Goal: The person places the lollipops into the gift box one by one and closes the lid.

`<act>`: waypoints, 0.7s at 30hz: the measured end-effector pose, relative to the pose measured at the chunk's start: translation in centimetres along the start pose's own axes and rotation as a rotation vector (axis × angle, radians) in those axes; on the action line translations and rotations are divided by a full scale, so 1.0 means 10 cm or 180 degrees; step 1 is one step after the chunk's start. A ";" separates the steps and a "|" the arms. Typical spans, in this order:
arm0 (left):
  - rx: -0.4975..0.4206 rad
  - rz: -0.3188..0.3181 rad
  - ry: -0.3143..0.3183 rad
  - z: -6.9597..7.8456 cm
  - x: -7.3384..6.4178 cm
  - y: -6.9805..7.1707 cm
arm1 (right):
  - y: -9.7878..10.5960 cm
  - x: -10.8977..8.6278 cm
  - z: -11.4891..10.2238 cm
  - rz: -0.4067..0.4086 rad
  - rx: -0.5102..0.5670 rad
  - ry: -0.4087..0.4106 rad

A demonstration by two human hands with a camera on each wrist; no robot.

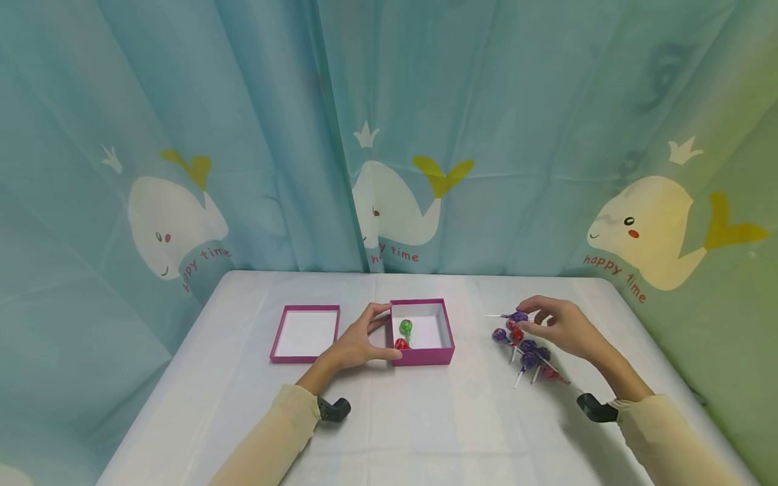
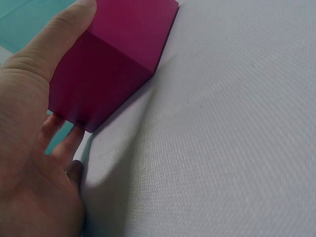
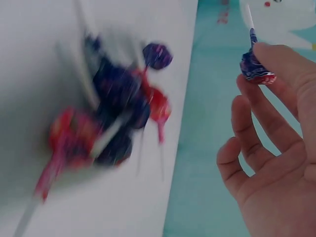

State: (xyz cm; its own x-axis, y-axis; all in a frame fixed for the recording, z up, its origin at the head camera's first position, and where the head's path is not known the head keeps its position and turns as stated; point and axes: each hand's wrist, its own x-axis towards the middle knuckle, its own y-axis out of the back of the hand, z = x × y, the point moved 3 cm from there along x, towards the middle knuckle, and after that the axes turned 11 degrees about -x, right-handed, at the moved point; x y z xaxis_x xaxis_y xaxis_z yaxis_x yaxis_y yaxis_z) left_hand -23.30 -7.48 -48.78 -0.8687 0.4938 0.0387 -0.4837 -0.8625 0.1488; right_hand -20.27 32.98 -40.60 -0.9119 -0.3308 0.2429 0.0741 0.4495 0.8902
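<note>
My left hand (image 1: 355, 343) grips the left end of a magenta box (image 1: 425, 357), thumb along its front wall and fingers towards the back. In the left wrist view the thumb lies on one face of the box (image 2: 116, 79), with fingertips at another edge. Inside its white interior are a green lollipop (image 1: 406, 327) and a red lollipop (image 1: 402, 343). My right hand (image 1: 565, 329) pinches a purple-wrapped lollipop (image 3: 252, 66) by its head between thumb and fingers, its white stick pointing left in the head view. Just below it lies a pile of purple and red lollipops (image 1: 529, 359).
A shallow magenta-rimmed lid (image 1: 298, 360), white inside, lies to the left of the box. The white-covered table (image 1: 425, 425) ends at a blue curtain (image 1: 292, 223) printed with whales at the back and sides.
</note>
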 end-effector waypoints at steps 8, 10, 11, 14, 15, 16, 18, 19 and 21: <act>-0.0006 -0.0023 0.0006 0.01 -0.01 0.00 | -0.15 0.23 -0.28 0.0122 0.0299 0.0042; -0.0011 -0.0012 0.0002 0.01 -0.01 0.00 | -0.18 0.28 -0.34 0.0091 0.0366 0.0001; -0.0013 -0.0004 0.0001 0.01 -0.01 -0.01 | -0.20 0.30 -0.37 0.0078 0.0393 -0.0027; -0.0029 0.0005 0.0000 0.01 -0.01 -0.01 | -0.25 0.37 -0.45 0.0051 0.0400 -0.0087; -0.0030 0.0006 0.0005 0.01 -0.01 -0.01 | -0.26 0.39 -0.48 0.0053 0.0400 -0.0082; -0.0025 0.0006 0.0010 0.01 -0.01 -0.01 | -0.28 0.42 -0.50 0.0049 0.0404 -0.0077; -0.0006 0.0007 0.0029 0.01 -0.01 0.00 | -0.32 0.47 -0.56 0.0030 0.0403 -0.0033; 0.0009 0.0008 0.0037 0.01 -0.01 0.00 | -0.34 0.49 -0.59 0.0021 0.0415 -0.0007; 0.0036 0.0010 0.0047 0.01 -0.01 0.00 | -0.39 0.52 -0.65 -0.0001 0.0429 0.0036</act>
State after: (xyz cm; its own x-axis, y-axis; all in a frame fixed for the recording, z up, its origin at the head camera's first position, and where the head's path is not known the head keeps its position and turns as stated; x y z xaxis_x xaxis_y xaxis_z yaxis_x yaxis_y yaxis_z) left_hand -23.17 -7.50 -48.65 -0.8717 0.4894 0.0245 -0.4798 -0.8627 0.1599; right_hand -22.70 24.15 -40.29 -0.9073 -0.3399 0.2476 0.0182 0.5565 0.8307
